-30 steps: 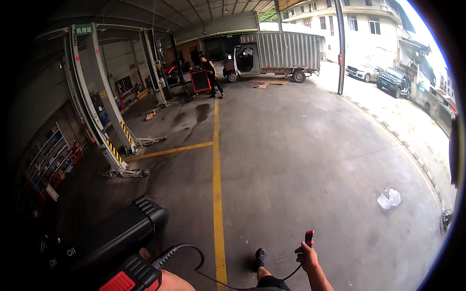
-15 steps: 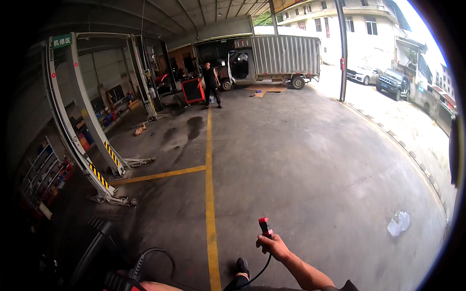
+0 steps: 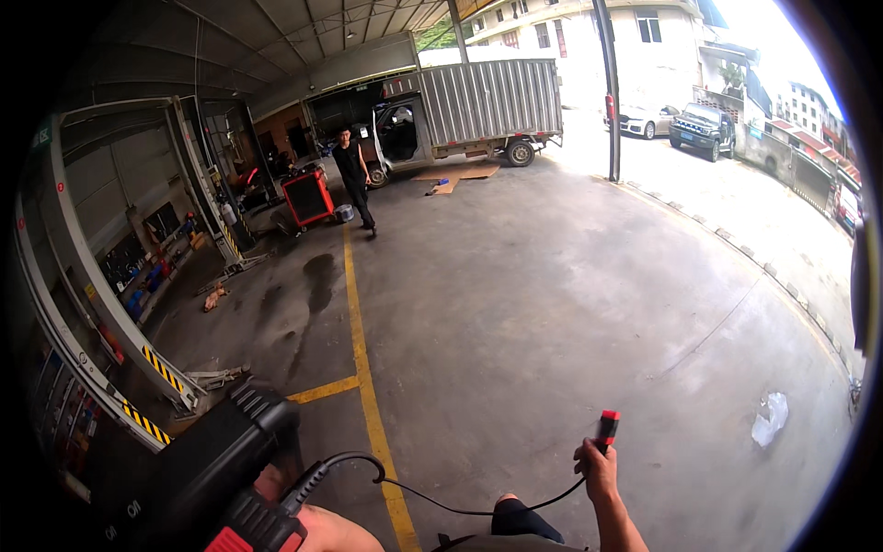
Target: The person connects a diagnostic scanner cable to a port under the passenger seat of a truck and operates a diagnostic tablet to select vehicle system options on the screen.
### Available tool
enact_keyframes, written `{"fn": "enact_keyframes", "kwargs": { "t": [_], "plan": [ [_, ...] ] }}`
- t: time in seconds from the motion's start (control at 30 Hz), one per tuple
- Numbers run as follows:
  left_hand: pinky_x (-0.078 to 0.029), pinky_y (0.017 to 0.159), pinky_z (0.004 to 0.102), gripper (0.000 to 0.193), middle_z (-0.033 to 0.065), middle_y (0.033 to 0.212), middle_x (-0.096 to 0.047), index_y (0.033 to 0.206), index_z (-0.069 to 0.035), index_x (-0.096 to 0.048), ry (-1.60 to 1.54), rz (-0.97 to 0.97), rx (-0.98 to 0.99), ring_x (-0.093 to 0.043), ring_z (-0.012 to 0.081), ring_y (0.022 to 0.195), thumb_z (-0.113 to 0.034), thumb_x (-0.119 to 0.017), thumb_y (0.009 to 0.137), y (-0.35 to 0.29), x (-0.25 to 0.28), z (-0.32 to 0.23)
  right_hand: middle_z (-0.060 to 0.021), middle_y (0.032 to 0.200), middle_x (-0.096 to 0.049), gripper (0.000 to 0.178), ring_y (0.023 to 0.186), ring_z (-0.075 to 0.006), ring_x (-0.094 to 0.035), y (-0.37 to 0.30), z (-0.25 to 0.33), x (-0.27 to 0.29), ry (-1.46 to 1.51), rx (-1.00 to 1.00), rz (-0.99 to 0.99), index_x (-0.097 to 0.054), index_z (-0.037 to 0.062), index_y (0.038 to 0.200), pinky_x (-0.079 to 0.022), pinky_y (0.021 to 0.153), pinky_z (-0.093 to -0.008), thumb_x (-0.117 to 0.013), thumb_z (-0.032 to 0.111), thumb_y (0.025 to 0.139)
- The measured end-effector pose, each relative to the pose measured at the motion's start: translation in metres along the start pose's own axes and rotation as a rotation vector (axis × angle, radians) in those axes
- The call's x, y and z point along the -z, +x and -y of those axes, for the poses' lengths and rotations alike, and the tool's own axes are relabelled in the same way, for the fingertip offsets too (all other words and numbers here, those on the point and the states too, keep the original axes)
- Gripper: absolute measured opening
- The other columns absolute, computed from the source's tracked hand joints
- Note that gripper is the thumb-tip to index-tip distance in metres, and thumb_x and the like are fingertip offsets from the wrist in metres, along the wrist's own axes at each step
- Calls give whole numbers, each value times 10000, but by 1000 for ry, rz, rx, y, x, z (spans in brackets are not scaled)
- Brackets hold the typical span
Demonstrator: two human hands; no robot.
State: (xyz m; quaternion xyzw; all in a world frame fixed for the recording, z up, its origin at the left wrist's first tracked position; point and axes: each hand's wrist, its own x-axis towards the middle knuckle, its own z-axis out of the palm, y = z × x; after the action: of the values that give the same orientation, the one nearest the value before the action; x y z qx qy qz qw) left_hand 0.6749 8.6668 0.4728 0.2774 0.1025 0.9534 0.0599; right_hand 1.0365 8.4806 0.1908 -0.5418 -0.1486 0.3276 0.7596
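At the lower left I carry a bulky black handheld device (image 3: 198,451), shaped like a diagnostic scanner. My left hand (image 3: 269,483) is closed on it, its fingers mostly hidden by the casing. From the red-and-black cable end (image 3: 262,524) beside it, a black cable (image 3: 441,504) sags across in front of me to my right hand (image 3: 600,467). That hand is wrapped round a black connector plug (image 3: 608,429) with a red tip, held upright above the floor.
Grey lift posts (image 3: 120,313) with striped bases stand at left. A yellow line (image 3: 372,414) crosses the concrete. Ahead, a person in dark clothes (image 3: 352,179) stands by a red cart (image 3: 308,197) and a box truck (image 3: 492,106). White litter (image 3: 771,419) lies right.
My right hand has moved right with the plug, and the cable stretches out more. The black device has come further into view. My view has shifted right; the person ahead has stepped nearer.
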Motion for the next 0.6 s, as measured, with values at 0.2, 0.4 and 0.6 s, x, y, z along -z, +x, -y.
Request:
{"fn": "enact_keyframes", "kwargs": {
  "t": [0.2, 0.4, 0.6],
  "plan": [
    [-485, 967, 356, 644, 127, 1305, -557, 1359, 0, -507, -116, -12, 170, -573, 216, 1142, -514, -515, 972, -21, -64, 175, -19, 649, -534, 282, 497, -84, -463, 178, 40, -52, -24, 232, -172, -531, 102, 785, -370, 429, -247, -634, 289, 969],
    [-454, 984, 365, 610, 69, 1294, -568, 1361, -81, -528, -96, 138, 707, -565, 203, 1150, -521, -582, 942, -61, -151, 371, -19, 645, -506, 273, 486, -86, -412, 389, 81, -217, 98, 336, 84, -531, 69, 772, -382, 456, -260, -588, 234, 982],
    [-484, 957, 375, 616, 51, 1219, -646, 1320, -77, -570, 123, 203, 1175, -602, 212, 1120, -508, -641, 885, -117, -131, 580, -89, 759, -635, 167, 539, -100, -517, 545, 41, -424, 55, 153, 602, -577, 34, 877, -434, 514, -259, -602, 180, 953]
  ]
}}
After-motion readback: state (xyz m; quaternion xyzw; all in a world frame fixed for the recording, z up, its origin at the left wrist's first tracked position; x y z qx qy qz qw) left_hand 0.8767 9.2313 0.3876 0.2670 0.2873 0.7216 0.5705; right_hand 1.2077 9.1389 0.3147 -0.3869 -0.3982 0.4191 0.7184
